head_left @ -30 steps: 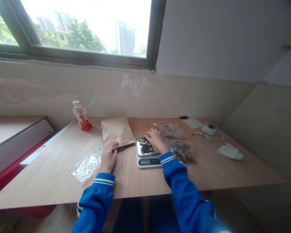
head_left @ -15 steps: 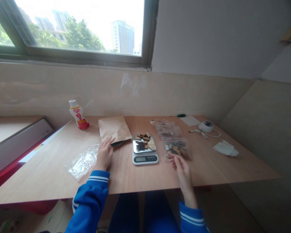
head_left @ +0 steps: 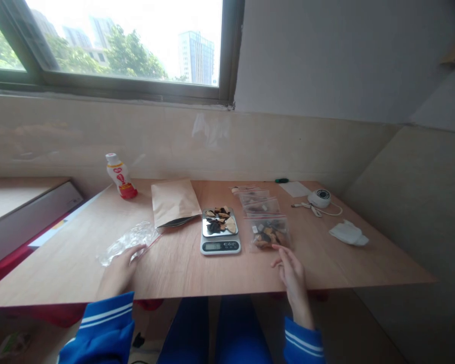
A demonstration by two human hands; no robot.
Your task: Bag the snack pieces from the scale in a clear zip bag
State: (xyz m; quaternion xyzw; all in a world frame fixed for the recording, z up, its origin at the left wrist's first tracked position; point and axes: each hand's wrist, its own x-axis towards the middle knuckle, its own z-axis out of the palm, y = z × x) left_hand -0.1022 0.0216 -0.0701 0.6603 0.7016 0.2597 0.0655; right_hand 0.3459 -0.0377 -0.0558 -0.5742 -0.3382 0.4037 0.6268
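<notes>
My left hand (head_left: 120, 269) is at the clear plastic zip bag (head_left: 127, 241), its fingers closed at the red-striped edge; the bag looks to hold nothing. My right hand (head_left: 292, 270) has its fingers apart and holds nothing. Its index fingertip is at the lower edge of a zip bag of dried slices (head_left: 267, 237). Between the hands stands a kitchen scale (head_left: 220, 247), with brown and dark dried slices (head_left: 222, 221) on its steel plate. A brown paper pouch (head_left: 176, 202) lies behind and left of the scale, its dark mouth partly open toward me.
Several more filled zip bags (head_left: 260, 199) overlap toward the wall. A drink bottle (head_left: 121, 177) stands at the back left. Rightward lie a white paper (head_left: 294, 189), a green-handled tool (head_left: 282, 180), a white dome camera (head_left: 319, 198) with its cable, and a crumpled white tissue (head_left: 349, 233).
My left hand has left the paper pouch and moved left and toward me onto the clear bag, whose striped edge has shifted. My right hand has drawn slightly back from the filled bag.
</notes>
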